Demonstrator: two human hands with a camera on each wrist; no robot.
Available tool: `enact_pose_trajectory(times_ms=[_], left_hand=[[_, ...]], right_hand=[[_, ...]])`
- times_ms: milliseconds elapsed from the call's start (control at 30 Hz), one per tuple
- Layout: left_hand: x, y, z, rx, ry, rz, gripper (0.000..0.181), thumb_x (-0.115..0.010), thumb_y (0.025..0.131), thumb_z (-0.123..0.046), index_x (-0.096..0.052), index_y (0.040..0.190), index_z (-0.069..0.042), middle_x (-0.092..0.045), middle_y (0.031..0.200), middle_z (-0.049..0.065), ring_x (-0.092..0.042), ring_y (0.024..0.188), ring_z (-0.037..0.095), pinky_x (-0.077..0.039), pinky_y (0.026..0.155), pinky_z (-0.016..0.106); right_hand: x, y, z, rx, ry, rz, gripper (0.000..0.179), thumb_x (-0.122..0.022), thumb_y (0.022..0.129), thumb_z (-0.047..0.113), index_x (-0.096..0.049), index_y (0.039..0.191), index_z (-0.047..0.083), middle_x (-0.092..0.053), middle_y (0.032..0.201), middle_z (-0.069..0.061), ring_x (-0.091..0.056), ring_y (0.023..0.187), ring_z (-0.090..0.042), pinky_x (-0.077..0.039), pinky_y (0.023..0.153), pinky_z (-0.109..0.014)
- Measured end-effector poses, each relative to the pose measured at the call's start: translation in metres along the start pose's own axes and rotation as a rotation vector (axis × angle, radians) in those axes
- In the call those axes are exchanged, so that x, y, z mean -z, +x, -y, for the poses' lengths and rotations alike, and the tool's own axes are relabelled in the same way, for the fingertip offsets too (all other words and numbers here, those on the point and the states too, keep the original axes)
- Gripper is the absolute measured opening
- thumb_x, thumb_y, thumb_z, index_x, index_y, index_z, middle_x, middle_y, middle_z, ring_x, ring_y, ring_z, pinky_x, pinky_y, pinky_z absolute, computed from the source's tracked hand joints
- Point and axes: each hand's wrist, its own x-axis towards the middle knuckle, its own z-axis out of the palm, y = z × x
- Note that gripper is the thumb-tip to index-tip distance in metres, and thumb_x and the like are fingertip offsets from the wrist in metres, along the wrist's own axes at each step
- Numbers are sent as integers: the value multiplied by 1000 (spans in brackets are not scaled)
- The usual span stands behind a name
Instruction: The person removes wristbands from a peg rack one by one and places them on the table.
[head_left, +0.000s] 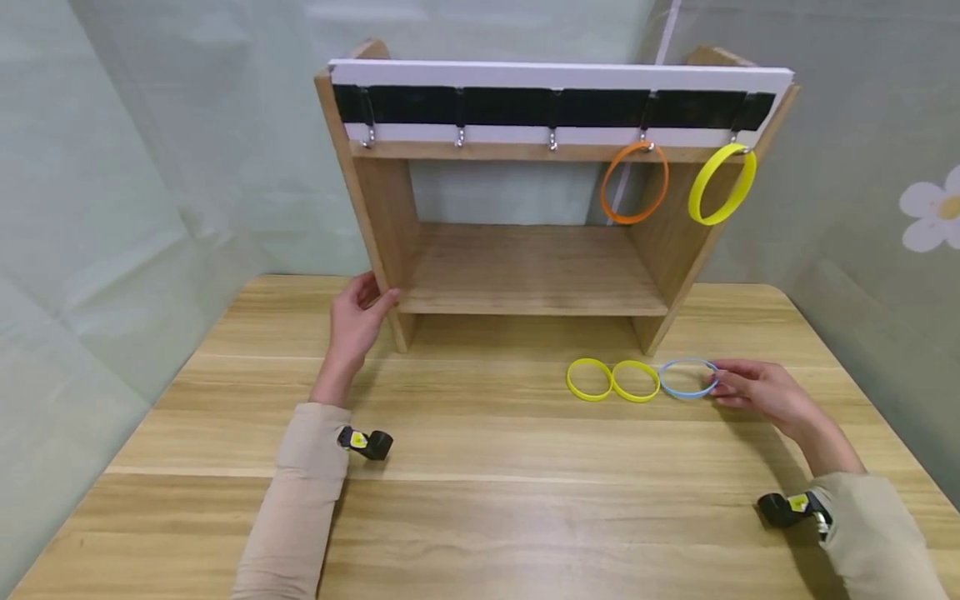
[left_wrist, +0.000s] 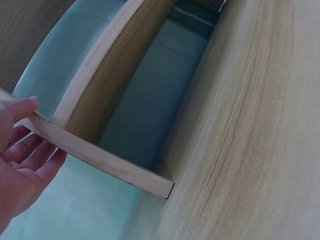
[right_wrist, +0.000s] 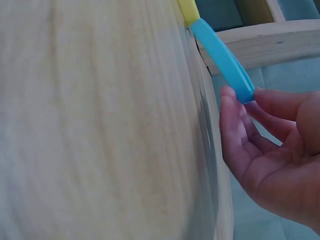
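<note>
My left hand point(head_left: 354, 321) grips the left side panel of a wooden shelf point(head_left: 532, 271), thumb on its front edge and the other fingers behind; the left wrist view shows this panel point(left_wrist: 112, 162) too. Over the tabletop at right, my right hand point(head_left: 768, 393) pinches the right edge of a blue ring point(head_left: 686, 396) between thumb and fingers. In the right wrist view the blue ring point(right_wrist: 225, 60) looks tilted, its far end at a yellow ring. Two yellow rings lie side by side, the middle one point(head_left: 637, 400) next to the blue ring and the other point(head_left: 590, 399) further left.
A white rail point(head_left: 570, 75) with a black strip and several metal hooks spans the shelf's top front. From the two right-hand hooks hang an orange ring point(head_left: 604, 187) and a yellow ring point(head_left: 695, 196). The shelf stands at the back of the wooden table point(head_left: 525, 517).
</note>
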Motion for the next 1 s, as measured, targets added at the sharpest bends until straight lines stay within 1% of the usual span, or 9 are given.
enact_pose_trajectory(times_ms=[67,167,233,433,667,800,867,933,1000], left_hand=[[0,0,0,2,1,-5,50,-65,93,-9,-46,135,9,-51,135,25,-50,125,29,-46,101,36],[1,0,-1,6,-4,-5,51,-65,93,-9,-45,136,9,-51,135,25,-50,125,29,-46,101,36],[1,0,-1,9,-10,1,51,-65,93,-9,-45,136,8,-50,136,24,-49,126,29,-45,101,37],[1,0,-1,-1,-15,2,50,-65,93,-9,-45,135,9,-50,136,25,-50,126,29,-46,101,36],[0,0,-1,-6,-25,5,49,-64,93,-7,-45,135,10,-51,135,26,-50,125,30,-47,99,35],[-1,0,-2,-3,-27,12,50,-64,93,-7,-44,136,10,-50,136,25,-49,126,30,-47,100,35],[-1,-1,-2,-1,-29,14,50,-64,93,-7,-44,136,10,-50,136,25,-49,126,30,-46,100,35],[-1,-1,-2,2,-29,14,51,-64,93,-8,-44,136,10,-50,136,25,-49,126,30,-46,101,36],[0,-1,-2,6,-24,14,51,-64,93,-8,-44,137,10,-49,137,25,-49,127,30,-46,101,36]], right_hand=[[-1,1,1,-26,-78,-18,24,-47,100,0,-58,118,-10,-70,93,2,-66,83,-9,-58,74,-25],[-3,4,3,-61,-200,-43,41,-49,100,2,-38,127,-27,-70,93,4,-65,82,-6,-58,72,-24],[-5,5,5,-76,-252,-61,46,-50,99,3,-33,130,-27,-69,93,4,-64,81,-4,-58,71,-24],[-7,5,7,-80,-357,-111,43,-52,99,4,-40,129,-24,-67,96,0,-62,80,-2,-58,69,-24],[-8,5,8,-62,-396,-145,45,-53,100,8,-40,130,-23,-66,96,1,-61,75,-3,-57,66,-22],[-10,4,12,-52,-465,-167,47,-53,100,13,-42,131,-21,-64,110,-17,-61,77,-4,-56,69,-22],[-12,3,15,-41,-503,-175,48,-52,101,16,-42,132,-19,-58,120,-28,-61,81,-3,-55,71,-21],[-14,3,18,-28,-528,-182,49,-50,102,19,-43,134,-17,-50,129,-34,-60,84,-1,-54,73,-19],[-17,3,22,-9,-536,-192,49,-50,102,21,-43,134,-16,-47,132,-35,-59,88,3,-53,76,-18]])
